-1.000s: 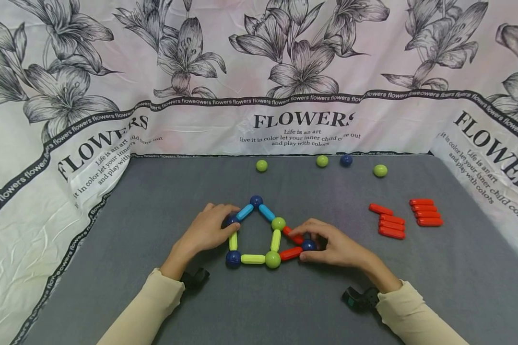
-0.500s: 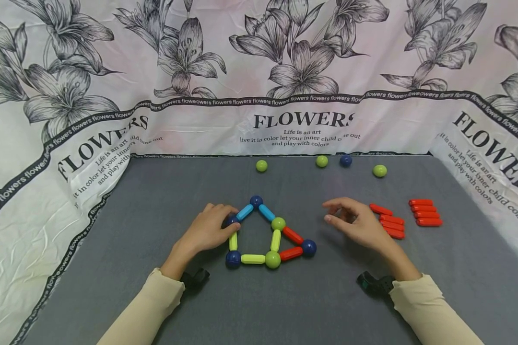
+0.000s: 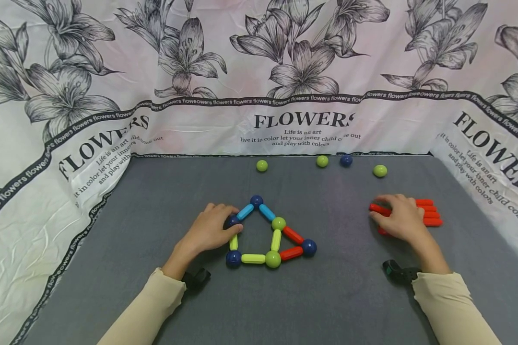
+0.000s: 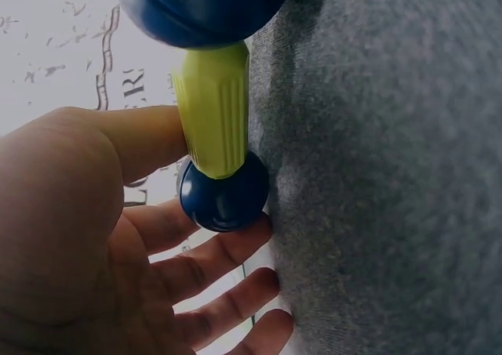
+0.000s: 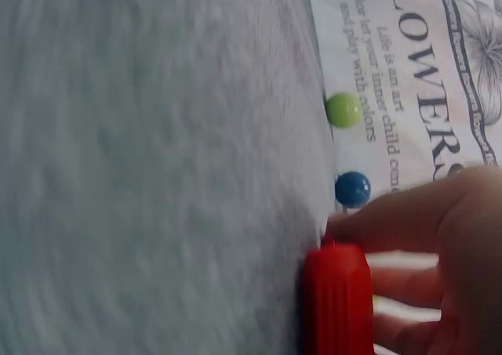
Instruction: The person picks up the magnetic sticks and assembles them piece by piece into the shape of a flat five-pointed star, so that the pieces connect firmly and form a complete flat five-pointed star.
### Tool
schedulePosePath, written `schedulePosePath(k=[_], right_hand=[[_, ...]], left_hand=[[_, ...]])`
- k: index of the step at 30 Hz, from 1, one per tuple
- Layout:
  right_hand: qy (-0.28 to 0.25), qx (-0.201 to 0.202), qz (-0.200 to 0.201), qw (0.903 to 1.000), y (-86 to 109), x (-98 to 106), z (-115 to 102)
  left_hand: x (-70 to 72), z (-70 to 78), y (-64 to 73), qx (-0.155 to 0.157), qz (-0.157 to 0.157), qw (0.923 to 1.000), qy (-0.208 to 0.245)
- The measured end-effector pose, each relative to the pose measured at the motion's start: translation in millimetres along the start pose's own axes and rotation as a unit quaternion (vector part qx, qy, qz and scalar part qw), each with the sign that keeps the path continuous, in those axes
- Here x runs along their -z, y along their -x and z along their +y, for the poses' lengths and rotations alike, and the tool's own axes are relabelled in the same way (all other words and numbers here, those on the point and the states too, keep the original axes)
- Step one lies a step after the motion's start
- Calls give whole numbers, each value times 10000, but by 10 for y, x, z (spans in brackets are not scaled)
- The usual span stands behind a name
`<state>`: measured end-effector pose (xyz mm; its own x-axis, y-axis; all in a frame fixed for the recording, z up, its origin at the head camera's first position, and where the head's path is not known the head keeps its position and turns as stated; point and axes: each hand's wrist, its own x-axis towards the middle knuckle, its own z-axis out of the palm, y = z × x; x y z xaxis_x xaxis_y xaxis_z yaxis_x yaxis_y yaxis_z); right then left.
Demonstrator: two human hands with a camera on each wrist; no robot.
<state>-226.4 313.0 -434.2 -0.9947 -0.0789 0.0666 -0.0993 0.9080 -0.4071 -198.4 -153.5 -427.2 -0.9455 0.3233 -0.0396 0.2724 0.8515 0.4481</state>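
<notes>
A joined outline of coloured sticks and balls lies on the grey table in the head view. Its yellow sticks (image 3: 253,259), light blue sticks (image 3: 245,212) and red sticks (image 3: 293,235) meet at blue and green balls. My left hand (image 3: 213,227) holds the blue ball (image 4: 223,194) at the outline's left corner, its thumb against the yellow stick (image 4: 213,112). My right hand (image 3: 399,218) is over the loose red sticks, thumb and index finger on either side of one red stick (image 3: 380,209). I cannot tell whether they pinch it. Another red stick (image 5: 339,304) shows close by in the right wrist view.
More red sticks (image 3: 431,222) lie side by side just beyond my right hand. Along the table's back edge sit green balls (image 3: 262,166) and a blue ball (image 3: 346,160). A flower-printed cloth (image 3: 190,129) rises behind the table and along its sides.
My right hand has let go of the blue ball at the outline's right corner and moved right to the loose red sticks. My left hand has stayed at the left corner.
</notes>
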Motion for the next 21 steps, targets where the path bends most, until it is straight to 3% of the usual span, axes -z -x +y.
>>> schedulePosePath(k=[12, 16, 19, 21], right_hand=[[-38, -182, 641, 9978, -2, -65, -20], [-404, 104, 836, 9956, -1, -64, -139], [-1082, 638, 346, 9915, 34, -55, -331], [-1731, 1041, -421, 9785, 66, -77, -486]], left_hand=[[-29, 38, 12, 95, -63, 9993, -370], [-39, 46, 12, 87, -25, 9993, -357], [-38, 50, 12, 102, -40, 9994, -327], [-35, 50, 12, 106, -28, 9995, -309]])
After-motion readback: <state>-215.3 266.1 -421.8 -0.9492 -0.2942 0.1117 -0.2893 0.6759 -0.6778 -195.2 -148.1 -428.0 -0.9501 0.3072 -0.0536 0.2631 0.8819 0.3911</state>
